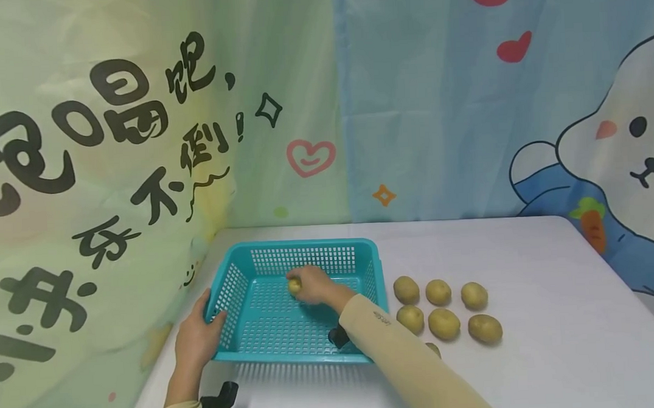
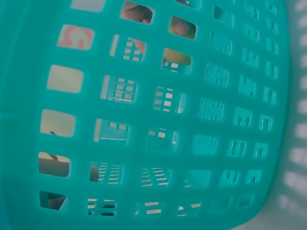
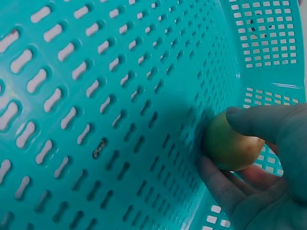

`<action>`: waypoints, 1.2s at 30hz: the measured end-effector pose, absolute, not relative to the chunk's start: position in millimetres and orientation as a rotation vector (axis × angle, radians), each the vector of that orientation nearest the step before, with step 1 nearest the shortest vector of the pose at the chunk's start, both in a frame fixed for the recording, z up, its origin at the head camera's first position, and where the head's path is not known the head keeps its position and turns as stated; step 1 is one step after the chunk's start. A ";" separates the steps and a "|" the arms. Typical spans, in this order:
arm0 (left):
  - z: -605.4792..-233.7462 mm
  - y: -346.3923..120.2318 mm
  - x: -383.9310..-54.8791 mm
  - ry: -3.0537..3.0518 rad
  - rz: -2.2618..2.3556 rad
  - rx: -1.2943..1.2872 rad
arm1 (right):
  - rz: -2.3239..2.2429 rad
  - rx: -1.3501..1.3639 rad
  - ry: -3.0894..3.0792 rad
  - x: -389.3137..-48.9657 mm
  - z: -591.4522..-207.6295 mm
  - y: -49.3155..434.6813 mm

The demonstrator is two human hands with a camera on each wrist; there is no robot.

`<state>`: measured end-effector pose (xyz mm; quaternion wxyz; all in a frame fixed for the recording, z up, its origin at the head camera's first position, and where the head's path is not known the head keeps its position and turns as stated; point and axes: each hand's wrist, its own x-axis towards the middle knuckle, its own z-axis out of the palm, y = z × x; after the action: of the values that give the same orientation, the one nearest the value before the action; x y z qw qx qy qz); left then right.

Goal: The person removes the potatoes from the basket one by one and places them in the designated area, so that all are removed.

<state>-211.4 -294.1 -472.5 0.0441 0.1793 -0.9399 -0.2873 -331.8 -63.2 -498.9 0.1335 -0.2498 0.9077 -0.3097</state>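
A teal plastic basket (image 1: 290, 355) with perforated walls stands on the white table. Inside it, towards the back, my right hand (image 1: 314, 285) holds a potato (image 1: 294, 286). In the right wrist view the thumb lies over the top of that potato (image 3: 230, 143) and the fingers curl under it, close to the basket floor (image 3: 124, 105). My left hand (image 1: 197, 336) grips the basket's left rim, thumb on the inner side. The left wrist view is filled by the basket's side wall (image 2: 144, 110), with parts of the right hand and potato showing through its holes.
Right of the basket, several potatoes (image 1: 444, 324) lie in two rows on the white table (image 1: 551, 316). Another potato (image 1: 433, 349) is partly hidden behind the right sleeve (image 1: 405, 353). A printed curtain (image 1: 410, 103) hangs behind the table and along its left side.
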 end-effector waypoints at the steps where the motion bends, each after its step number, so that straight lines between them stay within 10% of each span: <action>1: -472.2 -294.1 -211.6 -2.871 -0.880 0.550 | -0.900 -0.724 2.633 -331.9 -498.6 -63.6; 36: -471.7 -294.2 -210.2 -2.874 -0.891 0.560 | -1.303 -0.765 2.439 -300.7 -454.8 -24.8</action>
<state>-210.2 -294.2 -471.7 0.0403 0.1829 -0.9383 -0.2908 -300.7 -24.8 -454.8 0.1358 -0.2643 0.8421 -0.4501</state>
